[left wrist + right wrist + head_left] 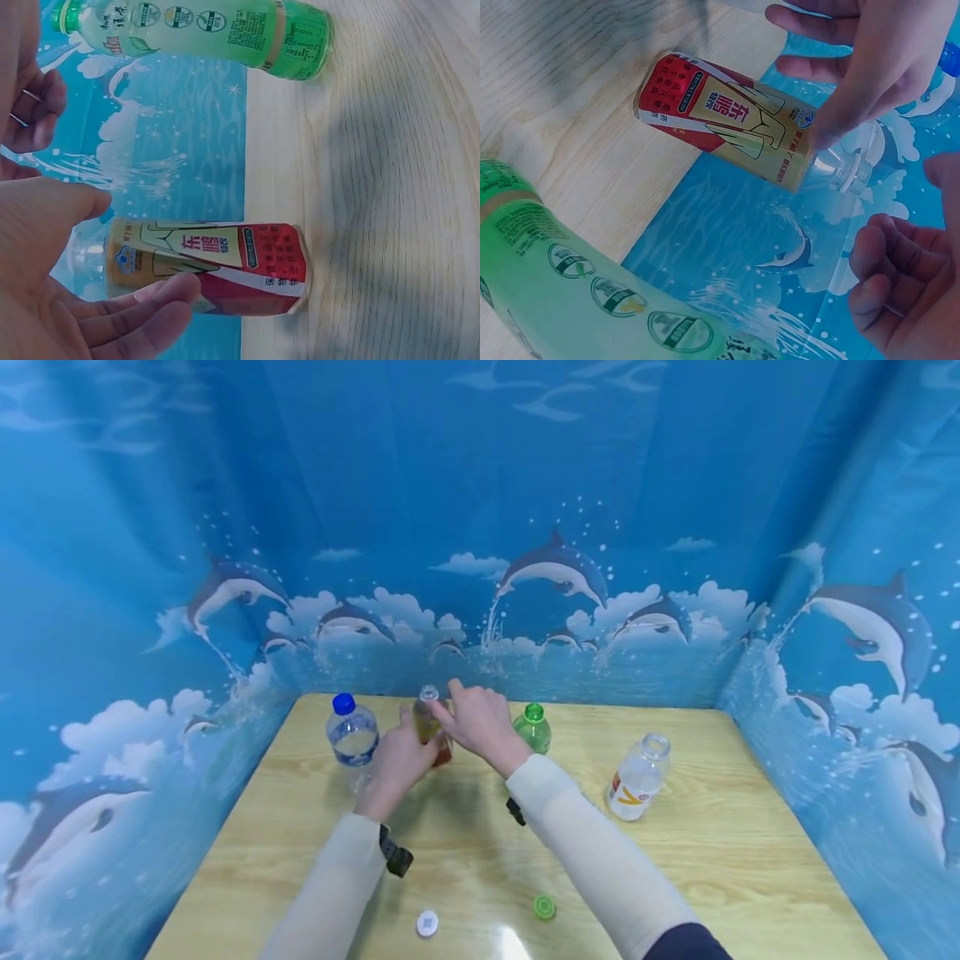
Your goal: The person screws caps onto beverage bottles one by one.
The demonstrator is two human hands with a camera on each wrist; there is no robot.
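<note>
A bottle with a red and yellow label (217, 259) and a bare threaded neck (847, 171) stands near the back of the table. My left hand (405, 756) is right beside it, its thumb near the shoulder and its relaxed fingers (161, 319) overlapping the label in the left wrist view. My right hand (480, 718) hovers by the bottle's mouth. In the right wrist view its fingers (874, 262) hang loosely curled, apart from the bottle, with nothing visible in them.
A blue-capped clear bottle (352, 735) stands at the left. A green bottle (534, 731) and an uncapped clear bottle (637, 777) with a white label stand to the right. A white cap (427, 923) and a green cap (544, 907) lie in front. Dolphin-printed curtains (480, 485) surround the table.
</note>
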